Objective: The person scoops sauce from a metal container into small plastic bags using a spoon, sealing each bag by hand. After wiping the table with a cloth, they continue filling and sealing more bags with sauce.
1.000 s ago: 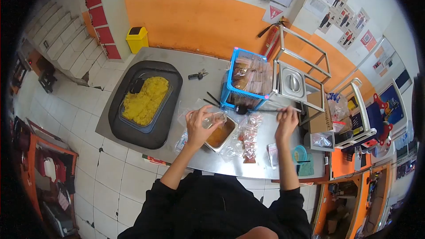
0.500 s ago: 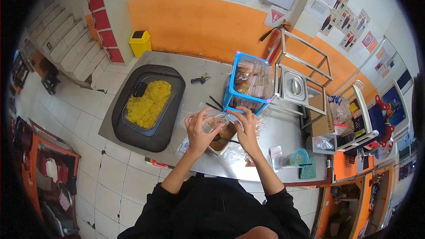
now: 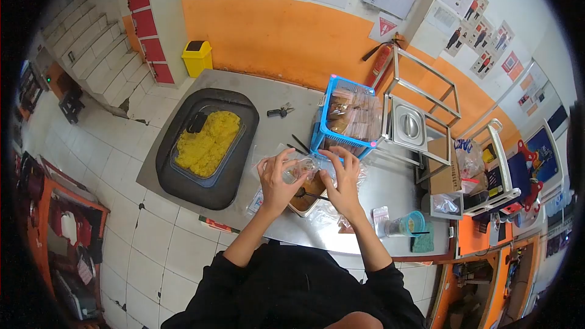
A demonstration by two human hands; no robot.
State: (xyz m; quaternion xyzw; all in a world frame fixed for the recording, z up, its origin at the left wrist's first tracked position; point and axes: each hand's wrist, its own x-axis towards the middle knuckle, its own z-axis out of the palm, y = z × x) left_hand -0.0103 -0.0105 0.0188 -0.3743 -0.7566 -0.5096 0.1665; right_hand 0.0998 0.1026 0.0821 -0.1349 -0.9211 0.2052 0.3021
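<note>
While both hands meet over the steel pan, left hand pinches a small clear bag by its mouth, fingers closed on the plastic; right hand now at the bag's other edge, fingertips curled onto it, no longer out at the right end of the table as a second ago. Reads as a shift from fetching to working the bag two-handed, held just above the pan of brown sauce, where a dark spoon rests with its handle across the rim. Beside the pan, flat packets in clear plastic on the table. Behind, a blue crate packed with filled bags, two dark sticks at its foot, keys further back. To the left, a black tray carrying a tub of yellow rice. To the right, a lidded steel pot in a metal frame, a teal cup near the table edge. On the wall, posters and a red warning triangle; writing too small to read, no brand legible.
</note>
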